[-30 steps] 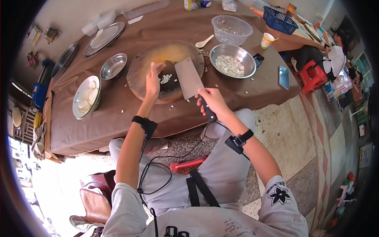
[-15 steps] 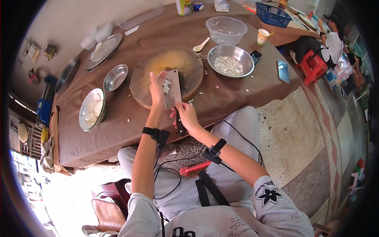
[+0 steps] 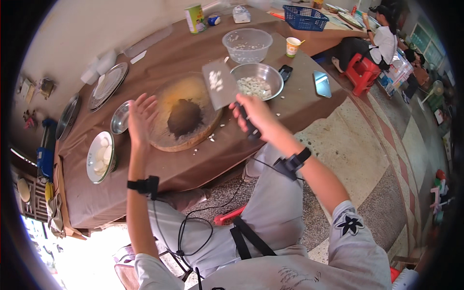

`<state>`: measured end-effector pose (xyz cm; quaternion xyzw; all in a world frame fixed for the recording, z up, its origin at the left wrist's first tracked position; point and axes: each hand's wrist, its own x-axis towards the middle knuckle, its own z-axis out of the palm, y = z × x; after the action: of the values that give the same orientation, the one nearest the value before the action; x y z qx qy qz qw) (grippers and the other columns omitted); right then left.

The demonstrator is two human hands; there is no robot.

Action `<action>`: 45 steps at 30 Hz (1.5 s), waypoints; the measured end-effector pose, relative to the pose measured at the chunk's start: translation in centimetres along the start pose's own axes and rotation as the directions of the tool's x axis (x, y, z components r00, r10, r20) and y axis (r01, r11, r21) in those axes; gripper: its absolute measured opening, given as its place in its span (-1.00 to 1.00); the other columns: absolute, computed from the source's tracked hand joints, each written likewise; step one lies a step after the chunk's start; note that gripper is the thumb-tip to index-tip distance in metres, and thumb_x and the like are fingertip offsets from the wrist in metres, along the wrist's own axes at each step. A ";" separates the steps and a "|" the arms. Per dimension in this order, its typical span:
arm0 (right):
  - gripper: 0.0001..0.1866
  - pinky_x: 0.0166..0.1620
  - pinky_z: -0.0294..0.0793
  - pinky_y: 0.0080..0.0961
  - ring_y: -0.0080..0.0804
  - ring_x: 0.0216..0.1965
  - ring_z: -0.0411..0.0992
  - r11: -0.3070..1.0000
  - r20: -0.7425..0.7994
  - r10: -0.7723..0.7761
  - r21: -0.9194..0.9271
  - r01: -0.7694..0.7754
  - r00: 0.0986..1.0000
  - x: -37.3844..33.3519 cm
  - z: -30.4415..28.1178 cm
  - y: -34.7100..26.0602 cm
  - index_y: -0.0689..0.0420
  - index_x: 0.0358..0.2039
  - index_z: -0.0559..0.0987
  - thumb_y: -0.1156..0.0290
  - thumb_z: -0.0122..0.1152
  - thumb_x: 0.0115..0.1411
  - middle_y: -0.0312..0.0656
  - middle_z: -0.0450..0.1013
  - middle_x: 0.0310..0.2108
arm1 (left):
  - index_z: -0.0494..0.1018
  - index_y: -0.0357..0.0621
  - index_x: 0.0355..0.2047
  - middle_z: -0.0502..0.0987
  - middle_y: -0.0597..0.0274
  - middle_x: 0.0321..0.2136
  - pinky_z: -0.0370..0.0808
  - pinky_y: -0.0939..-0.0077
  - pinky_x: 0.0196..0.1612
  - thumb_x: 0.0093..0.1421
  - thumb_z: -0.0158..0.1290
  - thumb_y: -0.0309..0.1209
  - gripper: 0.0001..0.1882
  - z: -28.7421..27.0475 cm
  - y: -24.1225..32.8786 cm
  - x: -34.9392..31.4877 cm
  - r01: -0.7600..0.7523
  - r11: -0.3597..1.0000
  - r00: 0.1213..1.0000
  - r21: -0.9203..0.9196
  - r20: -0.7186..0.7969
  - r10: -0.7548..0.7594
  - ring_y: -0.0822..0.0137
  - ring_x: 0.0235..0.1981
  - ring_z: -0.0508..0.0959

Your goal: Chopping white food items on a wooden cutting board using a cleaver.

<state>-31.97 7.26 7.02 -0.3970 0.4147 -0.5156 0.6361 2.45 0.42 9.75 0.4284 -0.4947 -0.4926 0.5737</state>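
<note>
My right hand [image 3: 257,116] grips the black handle of a cleaver [image 3: 220,92]. Its broad blade carries a small heap of diced white pieces [image 3: 215,80] and is held up at the left rim of a steel bowl [image 3: 276,79]. More white dice [image 3: 255,88] lie in that bowl. My left hand [image 3: 141,118] is raised with its fingers apart, holding nothing, over the left edge of the round wooden chopping board [image 3: 166,94]. A dark wet patch marks the board's middle. Beside that hand stands a small metal bowl [image 3: 119,118], partly covered by it.
At left, a white bowl [image 3: 92,166] holds whole peeled white pieces, near stacked plates [image 3: 113,87]. Behind the steel bowl are a clear plastic tub [image 3: 247,46] and a paper cup [image 3: 293,47]. A phone [image 3: 322,84] lies at right. Another person [image 3: 385,46] sits farther off.
The cleaver has lifted off the board and swung right to the steel bowl, with diced pieces on its blade. My left hand has drawn away leftward from the blade.
</note>
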 end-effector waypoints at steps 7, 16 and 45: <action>-0.60 -0.48 0.54 -0.07 0.01 -0.54 0.58 0.066 0.072 -0.461 -0.991 0.115 0.885 1.3 -9.5 -7.6 0.29 -0.35 0.57 0.21 0.00 0.48 0.08 0.56 -0.53 | 0.37 -0.20 0.30 0.47 0.05 0.25 0.44 0.09 0.27 0.52 -0.26 0.17 -0.29 -0.3 0.1 0.1 -0.073 0.985 0.990 0.157 -0.105 0.090 0.13 0.29 0.41; -0.81 -0.50 0.54 -0.22 -0.11 -0.52 0.61 -0.605 0.446 -0.392 -0.784 0.139 0.805 0.5 -11.8 -6.4 0.17 -0.45 0.56 0.35 0.21 0.26 -0.05 0.53 -0.62 | 0.44 -0.20 0.25 0.55 0.09 0.14 0.56 0.29 0.07 0.55 -0.22 0.07 -0.38 4.2 -2.8 -1.5 -0.006 0.978 1.000 0.207 0.027 0.000 0.27 0.18 0.49; -0.66 -0.59 0.38 -0.40 -0.38 -0.73 0.45 0.173 -0.069 -0.256 -0.985 -0.024 0.964 -6.2 -14.9 -12.4 0.18 -0.37 0.63 0.15 0.22 0.38 -0.18 0.51 -0.65 | 0.53 -0.16 0.13 0.62 0.26 -0.03 0.56 0.47 -0.11 0.53 -0.16 0.02 -0.46 0.6 -3.7 -5.0 0.014 0.967 0.998 0.256 0.061 -0.031 0.42 -0.11 0.56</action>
<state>-50.73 10.35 14.29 -0.6822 0.6830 -0.2180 0.1438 1.20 4.79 5.45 0.4880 -0.5674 -0.4448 0.4920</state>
